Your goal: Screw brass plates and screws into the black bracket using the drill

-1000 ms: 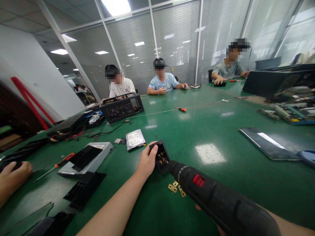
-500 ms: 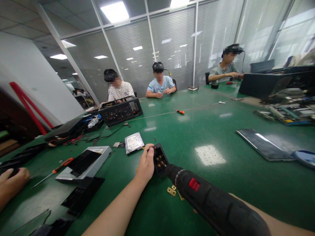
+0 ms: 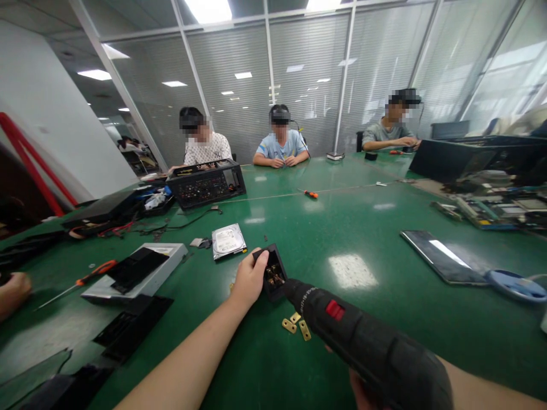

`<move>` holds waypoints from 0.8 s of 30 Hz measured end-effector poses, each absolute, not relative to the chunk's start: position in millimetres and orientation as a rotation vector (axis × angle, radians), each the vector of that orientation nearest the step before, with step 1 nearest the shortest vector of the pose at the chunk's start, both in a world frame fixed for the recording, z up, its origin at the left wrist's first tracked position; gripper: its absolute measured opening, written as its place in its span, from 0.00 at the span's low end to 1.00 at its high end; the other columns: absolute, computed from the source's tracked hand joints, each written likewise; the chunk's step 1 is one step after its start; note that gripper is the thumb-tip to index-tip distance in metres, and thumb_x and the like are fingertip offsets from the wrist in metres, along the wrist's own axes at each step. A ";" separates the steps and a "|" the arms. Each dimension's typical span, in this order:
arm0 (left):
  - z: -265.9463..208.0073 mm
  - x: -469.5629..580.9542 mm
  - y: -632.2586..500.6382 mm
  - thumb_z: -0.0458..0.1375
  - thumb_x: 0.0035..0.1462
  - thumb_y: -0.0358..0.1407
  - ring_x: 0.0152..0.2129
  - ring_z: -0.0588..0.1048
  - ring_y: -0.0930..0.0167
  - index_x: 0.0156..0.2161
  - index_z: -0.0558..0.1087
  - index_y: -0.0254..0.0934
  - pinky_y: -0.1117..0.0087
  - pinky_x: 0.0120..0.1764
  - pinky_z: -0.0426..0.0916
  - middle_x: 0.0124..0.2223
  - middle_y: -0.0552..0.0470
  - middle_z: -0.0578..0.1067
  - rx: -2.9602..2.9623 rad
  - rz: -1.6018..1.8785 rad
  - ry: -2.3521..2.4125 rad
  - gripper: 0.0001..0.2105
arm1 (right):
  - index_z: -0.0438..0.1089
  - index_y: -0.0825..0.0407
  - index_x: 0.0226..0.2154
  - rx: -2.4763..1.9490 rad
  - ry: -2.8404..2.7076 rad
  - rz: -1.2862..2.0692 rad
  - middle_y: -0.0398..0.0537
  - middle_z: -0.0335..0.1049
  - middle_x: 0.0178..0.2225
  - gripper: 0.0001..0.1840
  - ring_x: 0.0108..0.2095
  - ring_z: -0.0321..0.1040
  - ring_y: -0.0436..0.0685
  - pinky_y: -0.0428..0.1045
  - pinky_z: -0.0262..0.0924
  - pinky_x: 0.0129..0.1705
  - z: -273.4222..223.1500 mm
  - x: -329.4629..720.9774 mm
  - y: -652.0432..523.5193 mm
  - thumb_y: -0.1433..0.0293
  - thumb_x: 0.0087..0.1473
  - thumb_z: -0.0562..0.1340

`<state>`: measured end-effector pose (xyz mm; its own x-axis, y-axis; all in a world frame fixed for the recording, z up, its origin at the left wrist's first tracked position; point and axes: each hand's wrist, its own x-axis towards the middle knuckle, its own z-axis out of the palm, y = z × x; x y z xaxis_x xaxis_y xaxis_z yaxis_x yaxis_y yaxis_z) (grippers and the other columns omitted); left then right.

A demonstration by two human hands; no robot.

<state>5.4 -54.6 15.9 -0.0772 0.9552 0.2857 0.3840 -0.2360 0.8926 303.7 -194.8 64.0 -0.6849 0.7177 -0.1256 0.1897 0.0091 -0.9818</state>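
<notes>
My left hand [image 3: 248, 280] is closed around the left side of a small black box [image 3: 272, 291] on the table, its thumb over the rim. Inside the box are several brass-coloured metal parts [image 3: 276, 274]. From the right, a black power drill [image 3: 363, 333] with a red switch points into the box. The drill's nose is at the box's lower right edge, and its bit cannot be made out. My right hand [image 3: 358, 387] grips the drill from below, mostly hidden by its body. Just below the box lie 3 brass plates [image 3: 289, 325] with holes.
A hard drive [image 3: 228, 240] lies beyond the box. To the left are an orange screwdriver [image 3: 92, 275], a silver drive case [image 3: 164, 262] and another person's hand [image 3: 15, 293]. A phone [image 3: 440, 256] and a blue round dish [image 3: 517, 285] are right. Three people sit across the green table [image 3: 342, 222].
The view has shifted slightly, so most things sit further left. The drill's nose stays at the box, and the brass plates show more fully beside the drill. Both hands keep their hold.
</notes>
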 end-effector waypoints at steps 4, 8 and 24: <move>15.3 5.1 -53.2 0.52 0.63 0.50 0.28 0.69 0.68 0.28 0.65 0.40 0.68 0.33 0.63 0.27 0.55 0.68 1.611 1.298 1.446 0.18 | 0.71 0.52 0.54 -0.984 -1.840 1.697 0.53 0.73 0.52 0.16 0.44 0.75 0.58 0.56 0.75 0.44 65.6 304.2 -193.1 0.63 0.68 0.63; 12.9 3.1 -51.5 0.48 0.66 0.52 0.27 0.68 0.68 0.27 0.65 0.40 0.68 0.34 0.63 0.26 0.54 0.68 1.704 1.330 1.500 0.22 | 0.66 0.47 0.61 -1.019 -1.781 1.647 0.51 0.75 0.48 0.28 0.41 0.76 0.58 0.54 0.76 0.40 65.6 291.4 -187.9 0.61 0.60 0.69; 17.0 2.7 -54.2 0.47 0.67 0.48 0.27 0.67 0.68 0.26 0.64 0.40 0.69 0.32 0.60 0.25 0.55 0.67 1.718 1.412 1.571 0.20 | 0.58 0.44 0.68 -1.051 -1.813 1.327 0.51 0.77 0.43 0.45 0.37 0.78 0.61 0.55 0.77 0.40 68.2 277.6 -173.9 0.67 0.49 0.71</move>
